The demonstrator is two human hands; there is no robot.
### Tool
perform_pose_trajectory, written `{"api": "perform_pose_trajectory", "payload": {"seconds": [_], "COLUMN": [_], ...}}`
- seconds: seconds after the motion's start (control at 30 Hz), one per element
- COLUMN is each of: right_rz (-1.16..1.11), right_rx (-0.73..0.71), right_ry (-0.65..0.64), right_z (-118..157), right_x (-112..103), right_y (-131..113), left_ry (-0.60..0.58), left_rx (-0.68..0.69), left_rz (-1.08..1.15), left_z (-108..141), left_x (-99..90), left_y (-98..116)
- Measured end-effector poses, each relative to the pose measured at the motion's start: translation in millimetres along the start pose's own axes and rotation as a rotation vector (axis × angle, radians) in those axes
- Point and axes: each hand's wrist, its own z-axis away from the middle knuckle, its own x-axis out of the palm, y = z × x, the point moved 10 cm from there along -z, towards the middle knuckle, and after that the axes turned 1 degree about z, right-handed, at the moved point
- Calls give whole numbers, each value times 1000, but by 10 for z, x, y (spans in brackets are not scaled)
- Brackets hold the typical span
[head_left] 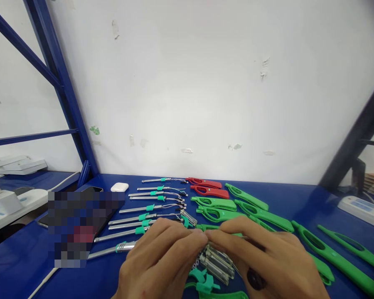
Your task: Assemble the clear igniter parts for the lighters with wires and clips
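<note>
My left hand (165, 259) and my right hand (268, 259) meet fingertip to fingertip at the front middle of the table. Both are closed in a pinch; the fingers hide what is between them. Beneath them lie several clear fuel tanks (216, 268) and teal plastic pieces (202, 280). A silver lighter tube (121, 248) runs under my left hand; I cannot tell whether that hand touches it. A dark round thing (256, 279) shows against my right palm. Green lighter casings (322, 269) lie beside my right hand.
Rows of metal lighter tubes (140, 208) with wires lie left of centre. Red casings (209, 191) and green casings (268, 216) lie behind and right. A white case (119, 187), a phone (93, 190) and a power strip (363, 211) sit farther out. Blue frame posts (60, 91) flank the white wall.
</note>
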Motion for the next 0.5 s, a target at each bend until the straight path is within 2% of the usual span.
{"api": "perform_pose_trajectory", "payload": {"seconds": [0.1,0.2,0.5], "right_rz": [-27,-54,39], "right_rx": [6,10,-23], "right_ry": [-75,-103,14], "right_z": [44,64,-35], "right_x": [68,97,0], "right_y": [32,39,-38], "left_ry": [-50,-25,5], "left_rx": [-5,-5,-24], "left_rz": [-8,-24,-68], "left_z": [-1,9,11], "left_x": [24,-3,19], "left_y": [-9,0,-21]}}
